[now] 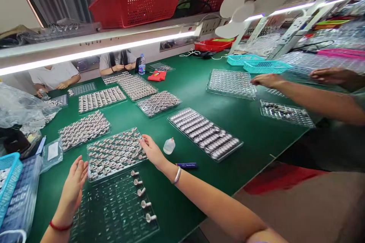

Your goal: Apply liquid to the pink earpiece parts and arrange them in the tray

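A clear tray of small whitish parts [114, 152] lies on the green table in front of me. My right hand [152, 152] is at its right edge, thumb and fingers on the rim. Beside the left edge of that tray, my left hand [74, 182] has its fingers stretched, holding nothing. Nearer to me is a second clear tray [111, 209], mostly unfilled, with several stemmed round parts [146, 204] in a column along its right side. A small clear bottle [169, 146] and a blue tube [186, 165] lie to the right of my right hand.
More filled trays [203, 133] stand across the green table [194, 95]. At the right, another person's hands [268, 80] reach over trays; two people sit at the far side. A turquoise basket [8, 182] is at the left edge. A lit shelf with a red basket [139, 2] runs above.
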Motion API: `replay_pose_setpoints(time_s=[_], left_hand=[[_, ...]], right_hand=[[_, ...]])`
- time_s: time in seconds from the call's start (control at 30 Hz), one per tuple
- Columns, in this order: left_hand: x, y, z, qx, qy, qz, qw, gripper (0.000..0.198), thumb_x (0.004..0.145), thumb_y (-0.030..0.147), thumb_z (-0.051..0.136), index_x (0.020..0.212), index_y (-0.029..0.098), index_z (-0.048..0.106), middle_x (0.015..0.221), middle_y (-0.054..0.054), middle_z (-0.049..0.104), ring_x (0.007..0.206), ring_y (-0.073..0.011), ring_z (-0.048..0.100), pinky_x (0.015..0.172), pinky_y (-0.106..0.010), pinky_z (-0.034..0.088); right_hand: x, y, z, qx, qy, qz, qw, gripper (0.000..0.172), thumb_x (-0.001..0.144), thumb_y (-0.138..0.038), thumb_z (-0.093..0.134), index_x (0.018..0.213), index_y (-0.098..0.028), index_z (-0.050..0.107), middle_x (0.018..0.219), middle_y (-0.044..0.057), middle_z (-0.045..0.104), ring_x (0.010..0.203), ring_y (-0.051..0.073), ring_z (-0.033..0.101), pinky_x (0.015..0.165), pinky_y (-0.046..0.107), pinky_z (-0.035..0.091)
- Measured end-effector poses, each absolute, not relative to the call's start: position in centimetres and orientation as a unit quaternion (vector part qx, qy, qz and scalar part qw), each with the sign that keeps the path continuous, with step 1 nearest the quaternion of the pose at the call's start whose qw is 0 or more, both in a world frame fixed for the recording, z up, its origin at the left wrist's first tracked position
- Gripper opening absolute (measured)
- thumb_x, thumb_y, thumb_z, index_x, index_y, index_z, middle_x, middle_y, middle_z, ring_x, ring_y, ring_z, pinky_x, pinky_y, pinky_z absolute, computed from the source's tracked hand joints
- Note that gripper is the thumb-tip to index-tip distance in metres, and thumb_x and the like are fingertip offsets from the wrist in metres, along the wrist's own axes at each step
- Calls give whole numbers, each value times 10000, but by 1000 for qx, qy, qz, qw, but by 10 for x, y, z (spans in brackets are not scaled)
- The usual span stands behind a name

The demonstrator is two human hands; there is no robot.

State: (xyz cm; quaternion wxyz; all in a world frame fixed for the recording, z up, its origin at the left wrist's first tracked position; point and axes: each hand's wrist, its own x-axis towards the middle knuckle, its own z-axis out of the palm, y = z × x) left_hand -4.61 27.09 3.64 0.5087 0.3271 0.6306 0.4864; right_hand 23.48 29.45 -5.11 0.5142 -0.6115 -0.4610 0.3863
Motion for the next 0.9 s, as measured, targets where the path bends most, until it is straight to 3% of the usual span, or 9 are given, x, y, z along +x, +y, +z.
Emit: replay_pose_setpoints(time_s=[0.3, 0.57, 0.7, 0.9], left_hand=[[-58, 288, 77, 285, 604, 565, 484, 340, 973, 304, 443, 1301, 238, 505, 1049, -86, 665, 1188, -183, 590, 1128, -406, 357], [-87, 343, 85, 290, 629, 599, 402, 421, 976, 315, 421, 1386, 224, 392, 1291, -131, 560, 1313, -215, 483, 1139, -405, 334], [-97, 364, 81, 311, 635, 598, 377, 528, 954, 421, 466, 1413, 199, 327, 1384, -147, 487, 1367, -251, 408, 1138, -446, 323], [-108, 389, 62, 313, 659, 589, 348, 422, 949, 413, 436, 1332, 242, 391, 1266, -106, 544, 1301, -193, 483, 1119, -389, 354]], right_hand=[[215, 360, 5, -556, -472, 441, 523, 345, 979, -343, 536, 1272, -163, 530, 1219, 105, 615, 1074, 229, 627, 945, 446, 508], [160, 465, 51, -523, -520, 470, 485, 307, 962, -334, 585, 1217, -164, 570, 1207, 89, 604, 1017, 224, 632, 862, 427, 550], [136, 503, 58, -517, -542, 473, 465, 307, 959, -330, 590, 1217, -164, 571, 1220, 89, 597, 1032, 230, 626, 870, 433, 547], [120, 535, 50, -526, -547, 487, 433, 299, 962, -331, 584, 1213, -170, 575, 1230, 89, 594, 1038, 231, 623, 876, 432, 545]])
